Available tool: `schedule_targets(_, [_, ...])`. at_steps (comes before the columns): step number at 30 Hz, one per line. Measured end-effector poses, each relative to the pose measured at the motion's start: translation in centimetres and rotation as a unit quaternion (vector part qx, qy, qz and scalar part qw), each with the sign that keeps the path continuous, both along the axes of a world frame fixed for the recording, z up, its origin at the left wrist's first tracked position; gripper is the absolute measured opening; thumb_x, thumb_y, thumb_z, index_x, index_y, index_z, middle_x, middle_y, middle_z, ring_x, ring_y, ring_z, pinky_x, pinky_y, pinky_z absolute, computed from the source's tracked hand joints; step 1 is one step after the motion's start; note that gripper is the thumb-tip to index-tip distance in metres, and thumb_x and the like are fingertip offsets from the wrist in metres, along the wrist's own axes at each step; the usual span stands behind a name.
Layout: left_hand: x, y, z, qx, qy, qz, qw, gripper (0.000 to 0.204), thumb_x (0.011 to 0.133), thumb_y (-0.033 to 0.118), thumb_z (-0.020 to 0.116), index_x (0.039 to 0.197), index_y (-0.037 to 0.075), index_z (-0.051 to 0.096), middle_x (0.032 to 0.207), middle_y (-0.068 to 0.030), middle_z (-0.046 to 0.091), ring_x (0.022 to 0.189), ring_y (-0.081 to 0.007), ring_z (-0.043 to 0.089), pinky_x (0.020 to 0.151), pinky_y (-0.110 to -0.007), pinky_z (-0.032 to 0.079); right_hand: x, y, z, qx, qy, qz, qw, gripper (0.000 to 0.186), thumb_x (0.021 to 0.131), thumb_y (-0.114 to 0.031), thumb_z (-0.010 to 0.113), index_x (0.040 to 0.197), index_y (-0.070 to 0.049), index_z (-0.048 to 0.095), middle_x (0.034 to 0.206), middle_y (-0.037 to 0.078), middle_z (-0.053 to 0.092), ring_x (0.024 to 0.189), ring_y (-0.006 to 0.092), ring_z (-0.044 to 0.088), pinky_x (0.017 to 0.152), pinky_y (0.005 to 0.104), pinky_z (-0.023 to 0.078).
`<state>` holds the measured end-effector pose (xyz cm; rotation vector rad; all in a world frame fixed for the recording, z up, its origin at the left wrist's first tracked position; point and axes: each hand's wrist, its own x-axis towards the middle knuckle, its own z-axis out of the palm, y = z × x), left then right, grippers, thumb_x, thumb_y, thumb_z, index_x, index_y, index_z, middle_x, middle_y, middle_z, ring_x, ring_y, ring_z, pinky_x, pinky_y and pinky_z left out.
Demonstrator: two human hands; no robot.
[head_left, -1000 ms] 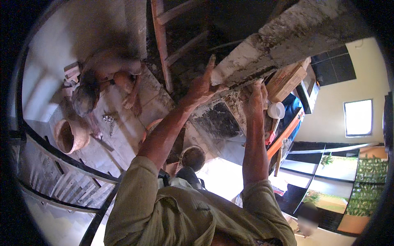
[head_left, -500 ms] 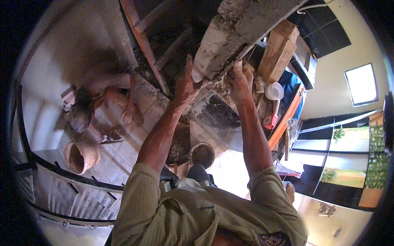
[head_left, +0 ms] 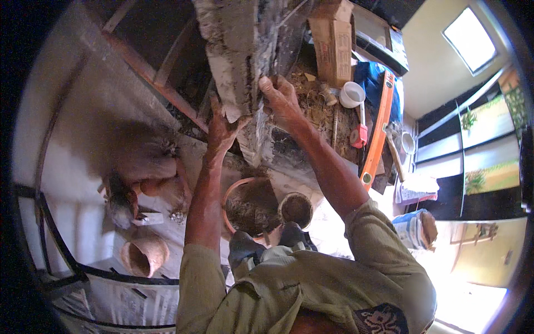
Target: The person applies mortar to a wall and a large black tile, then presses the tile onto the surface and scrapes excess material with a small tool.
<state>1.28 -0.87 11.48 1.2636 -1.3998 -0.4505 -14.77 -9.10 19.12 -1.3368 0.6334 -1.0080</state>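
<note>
A long grey slab (head_left: 227, 61), rough and streaked with what looks like wet mortar, runs from the top of the view down between my arms. My left hand (head_left: 222, 129) is closed on its left edge, thumb across the face near the lower end. On the opposite side, my right hand (head_left: 282, 101) grips the slab's edge with the thumb up and the fingers curled; part of the fingers is hidden. Below the slab, by my feet, sit an orange-rimmed basin (head_left: 226, 205) of grey mortar and a smaller bucket (head_left: 295, 210).
Right of me lie an orange spirit level (head_left: 380, 125), a hammer (head_left: 395, 156), a white tub (head_left: 352, 94) and a cardboard box (head_left: 332, 47). Another person (head_left: 153, 170) crouches at left near a tan bucket (head_left: 146, 257). A dark railing (head_left: 119, 278) curves along the lower left.
The slab has swung from slanting right to nearly upright in view, both hands moving left with it. My view has shifted too, bringing the mortar basin more into sight.
</note>
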Motion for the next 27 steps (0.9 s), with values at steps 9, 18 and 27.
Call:
schedule_targets(9, [0.2,-1.3,-3.6,0.023,0.098,0.047,0.994,0.096,0.081,0.024,0.074,0.146,0.002,0.007,0.143,-0.0251,0.028,0.13,-0.0347,0.035,0.107,-0.045,0.033,-1.0,-0.4,0.8,-0.034,0.049,0.033,0.998,0.059,0.083,-0.058,0.063,0.094,-0.001,0.053,0.067,-0.001,0.047,0.053,0.0071,0.043,0.045,0.0259,0.036])
schedule_targets(18, [-0.9,-0.2,-2.5,0.141,0.102,0.123,0.977,0.098,0.084,0.022,0.072,0.148,0.009,-0.001,0.148,-0.027,0.019,0.135,-0.0387,0.028,0.108,-0.046,0.035,-1.5,-0.5,1.0,-0.016,0.034,0.025,0.999,0.059,0.077,-0.059,0.069,0.068,-0.001,0.061,0.062,-0.001,0.05,0.06,0.0105,0.044,0.048,0.0324,0.034])
schedule_targets(27, [-2.4,0.4,-0.7,0.205,0.036,0.107,0.972,0.098,0.088,0.028,0.066,0.148,0.005,-0.008,0.148,-0.0295,0.015,0.136,-0.0392,0.026,0.107,-0.049,0.036,-1.3,-1.2,-0.3,-0.076,0.016,0.011,0.997,0.068,0.076,-0.066,0.066,0.086,0.001,0.059,0.06,0.0,0.046,0.056,0.0103,0.046,0.048,0.0307,0.038])
